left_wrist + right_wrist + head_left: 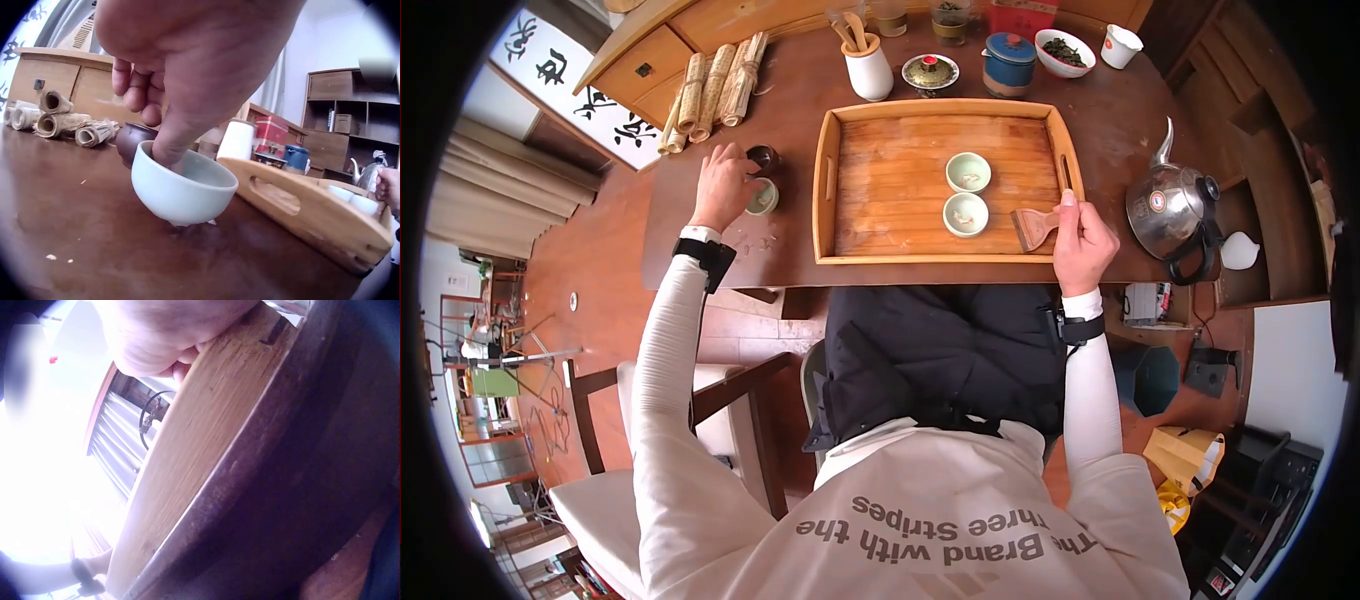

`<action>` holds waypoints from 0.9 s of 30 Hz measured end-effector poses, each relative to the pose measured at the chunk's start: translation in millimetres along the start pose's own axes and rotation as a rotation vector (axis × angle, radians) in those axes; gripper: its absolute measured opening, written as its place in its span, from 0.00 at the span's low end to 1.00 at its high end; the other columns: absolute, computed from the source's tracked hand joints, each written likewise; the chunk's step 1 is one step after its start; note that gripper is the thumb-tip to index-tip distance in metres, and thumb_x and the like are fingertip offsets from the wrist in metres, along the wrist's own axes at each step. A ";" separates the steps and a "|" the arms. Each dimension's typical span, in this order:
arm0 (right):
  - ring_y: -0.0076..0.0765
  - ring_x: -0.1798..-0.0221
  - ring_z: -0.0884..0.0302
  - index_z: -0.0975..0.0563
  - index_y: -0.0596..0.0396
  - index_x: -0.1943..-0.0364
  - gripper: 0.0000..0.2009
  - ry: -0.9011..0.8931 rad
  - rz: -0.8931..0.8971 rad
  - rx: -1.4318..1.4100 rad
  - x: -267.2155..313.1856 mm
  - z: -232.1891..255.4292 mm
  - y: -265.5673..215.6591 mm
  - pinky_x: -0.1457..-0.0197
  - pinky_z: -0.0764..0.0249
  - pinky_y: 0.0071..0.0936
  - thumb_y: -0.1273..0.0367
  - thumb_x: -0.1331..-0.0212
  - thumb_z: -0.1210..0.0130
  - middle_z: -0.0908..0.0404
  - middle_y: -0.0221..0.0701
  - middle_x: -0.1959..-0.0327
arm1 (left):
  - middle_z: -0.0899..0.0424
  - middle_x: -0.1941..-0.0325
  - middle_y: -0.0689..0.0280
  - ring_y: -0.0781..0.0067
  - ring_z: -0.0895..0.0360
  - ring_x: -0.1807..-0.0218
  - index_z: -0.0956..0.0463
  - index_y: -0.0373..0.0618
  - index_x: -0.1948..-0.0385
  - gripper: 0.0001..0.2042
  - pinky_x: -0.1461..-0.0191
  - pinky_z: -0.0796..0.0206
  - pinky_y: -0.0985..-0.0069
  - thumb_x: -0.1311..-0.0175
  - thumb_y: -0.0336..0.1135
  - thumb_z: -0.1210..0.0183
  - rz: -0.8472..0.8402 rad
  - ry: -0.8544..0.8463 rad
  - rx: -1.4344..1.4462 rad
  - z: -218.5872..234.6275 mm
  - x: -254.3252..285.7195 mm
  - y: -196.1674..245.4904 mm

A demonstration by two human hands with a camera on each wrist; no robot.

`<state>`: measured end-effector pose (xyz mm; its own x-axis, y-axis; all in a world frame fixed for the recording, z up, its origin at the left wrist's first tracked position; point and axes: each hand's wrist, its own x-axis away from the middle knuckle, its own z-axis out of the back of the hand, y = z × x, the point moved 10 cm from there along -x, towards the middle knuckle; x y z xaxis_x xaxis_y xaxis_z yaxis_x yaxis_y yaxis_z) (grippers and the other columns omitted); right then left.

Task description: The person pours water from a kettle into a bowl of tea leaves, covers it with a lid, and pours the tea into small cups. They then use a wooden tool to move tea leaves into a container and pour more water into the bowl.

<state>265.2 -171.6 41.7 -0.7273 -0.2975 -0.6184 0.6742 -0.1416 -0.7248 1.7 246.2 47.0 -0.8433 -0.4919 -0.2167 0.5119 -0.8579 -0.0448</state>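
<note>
On the table left of the tray, a pale green teacup (762, 197) stands close to a dark brown cup (763, 159). My left hand (725, 187) pinches the green teacup (181, 187) at its rim; the thumb dips inside it, while the index finger is hidden. Its other fingers curl close to the dark cup (134, 142). Over the right rim of the wooden tray (940, 258), my right hand (1086, 240) holds a flat brush (1033, 229) by its handle, the broad end over the tray floor. Two more green teacups (968, 172) stand in the tray.
A metal kettle (1165, 205) stands right of the tray. Behind it are a white utensil holder (869, 77), a lidded bowl (930, 72), a blue-topped pot (1008, 68), a bowl of leaves (1064, 53) and a white cup (1121, 46). Rolled bamboo scrolls (718, 88) lie at back left.
</note>
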 end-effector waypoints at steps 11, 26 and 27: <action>0.36 0.83 0.38 0.25 0.59 0.77 0.14 0.078 0.054 -0.023 0.1 4.1 -2.9 0.77 0.36 0.32 0.70 0.34 0.37 0.32 0.39 0.84 | 0.20 0.58 0.62 0.55 0.26 0.48 0.12 0.46 0.63 0.13 0.43 0.34 0.60 0.53 0.30 0.30 -0.037 0.013 0.091 -15.9 -2.3 -1.0; 0.30 0.83 0.31 0.23 0.60 0.77 0.14 0.042 0.056 0.005 -1.5 1.5 -6.7 0.76 0.34 0.29 0.70 0.32 0.38 0.25 0.36 0.84 | 0.22 0.60 0.64 0.58 0.26 0.52 0.13 0.46 0.65 0.10 0.47 0.34 0.63 0.51 0.31 0.29 -0.404 0.160 0.457 13.6 -21.9 277.4; 0.30 0.83 0.31 0.23 0.60 0.77 0.14 0.036 0.061 -0.009 -1.9 0.2 -9.4 0.76 0.34 0.29 0.70 0.32 0.38 0.25 0.36 0.84 | 0.22 0.60 0.64 0.59 0.26 0.51 0.13 0.47 0.65 0.10 0.47 0.34 0.63 0.51 0.30 0.30 -0.414 0.135 0.432 10.4 -23.4 279.6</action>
<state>260.3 -169.9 49.8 -0.6892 -0.2711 -0.6720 0.7163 -0.1154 -0.6882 162.9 16.3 49.7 -0.9154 -0.1061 -0.3884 0.0098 -0.9702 0.2419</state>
